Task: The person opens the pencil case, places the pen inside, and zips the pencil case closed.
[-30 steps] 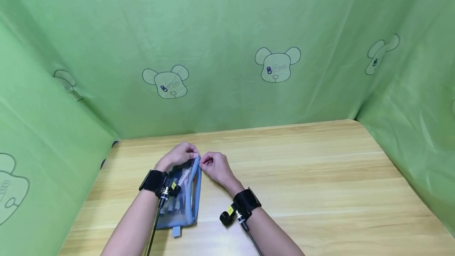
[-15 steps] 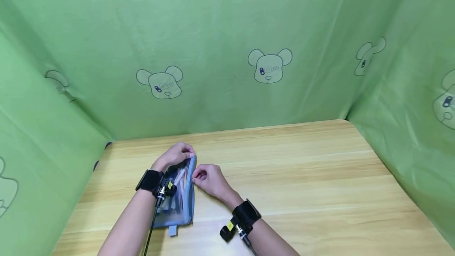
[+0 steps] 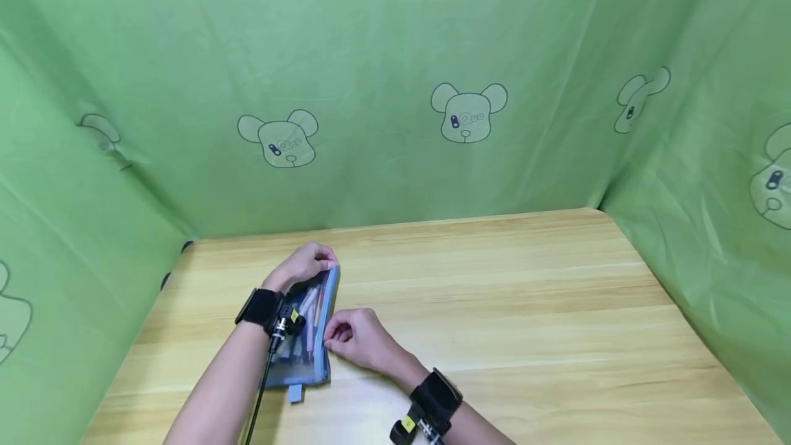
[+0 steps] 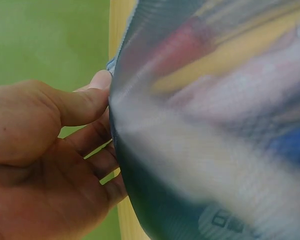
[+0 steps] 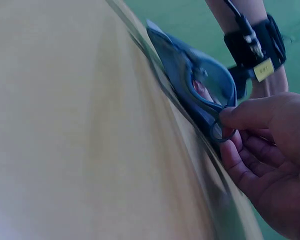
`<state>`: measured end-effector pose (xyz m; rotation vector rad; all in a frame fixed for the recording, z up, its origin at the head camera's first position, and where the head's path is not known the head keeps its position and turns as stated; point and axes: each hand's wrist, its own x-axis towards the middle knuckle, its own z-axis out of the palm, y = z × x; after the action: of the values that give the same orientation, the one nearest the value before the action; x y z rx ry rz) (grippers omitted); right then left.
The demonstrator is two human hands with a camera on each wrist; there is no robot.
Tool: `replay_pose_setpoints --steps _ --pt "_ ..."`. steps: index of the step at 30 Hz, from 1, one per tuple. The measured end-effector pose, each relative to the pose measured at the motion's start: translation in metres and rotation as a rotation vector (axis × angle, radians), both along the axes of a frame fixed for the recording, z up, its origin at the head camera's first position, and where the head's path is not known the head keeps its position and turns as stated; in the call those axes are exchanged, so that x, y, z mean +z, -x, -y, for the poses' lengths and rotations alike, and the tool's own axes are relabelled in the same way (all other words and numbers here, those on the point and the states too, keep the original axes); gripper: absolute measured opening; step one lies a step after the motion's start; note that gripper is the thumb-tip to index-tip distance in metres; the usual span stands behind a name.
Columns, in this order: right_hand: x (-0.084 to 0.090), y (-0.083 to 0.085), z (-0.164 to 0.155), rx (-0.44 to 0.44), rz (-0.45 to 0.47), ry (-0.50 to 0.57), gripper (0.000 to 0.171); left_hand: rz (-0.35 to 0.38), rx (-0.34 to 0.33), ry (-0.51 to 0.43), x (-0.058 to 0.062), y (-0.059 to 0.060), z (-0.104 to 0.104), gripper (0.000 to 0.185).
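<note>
A blue mesh pencil pouch with several pens inside lies on the wooden table at the left. My left hand grips the pouch's far end; in the left wrist view its thumb presses the mesh. My right hand pinches the zipper's ring pull partway along the pouch's right edge. In the right wrist view the zipper mouth gapes behind the pull.
Green cloth walls with bear prints enclose the table on three sides. The wooden tabletop stretches out to the right of the pouch. Black wrist straps with cables sit on both forearms.
My right hand has slid the zipper pull from the pouch's far end toward me along its edge. The left hand has stayed gripping the far end.
</note>
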<state>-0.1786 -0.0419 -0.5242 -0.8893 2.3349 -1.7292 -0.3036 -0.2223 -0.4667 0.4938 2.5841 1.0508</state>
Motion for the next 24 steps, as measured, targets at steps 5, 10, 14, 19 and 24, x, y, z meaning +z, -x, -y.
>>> replay_pose_setpoints --steps 5,10,14,19,24 --pt "0.001 -0.012 -0.003 0.039 -0.044 -0.034 0.015 0.001 -0.002 -0.003 -0.001 0.001 -0.001 0.015" --pt "-0.001 -0.023 -0.007 0.081 -0.062 -0.076 0.015 -0.018 -0.014 -0.009 -0.004 0.004 -0.001 0.015" --pt "-0.003 -0.028 -0.010 0.105 -0.094 -0.098 0.016 -0.025 -0.017 -0.005 -0.006 0.007 -0.001 0.015" --pt "-0.006 -0.028 -0.012 0.100 -0.118 -0.108 0.015 -0.029 -0.003 -0.010 -0.006 0.007 -0.002 0.014" --pt "-0.011 -0.028 -0.012 0.104 -0.118 -0.110 0.015 -0.044 -0.002 -0.025 -0.009 0.005 -0.001 0.013"
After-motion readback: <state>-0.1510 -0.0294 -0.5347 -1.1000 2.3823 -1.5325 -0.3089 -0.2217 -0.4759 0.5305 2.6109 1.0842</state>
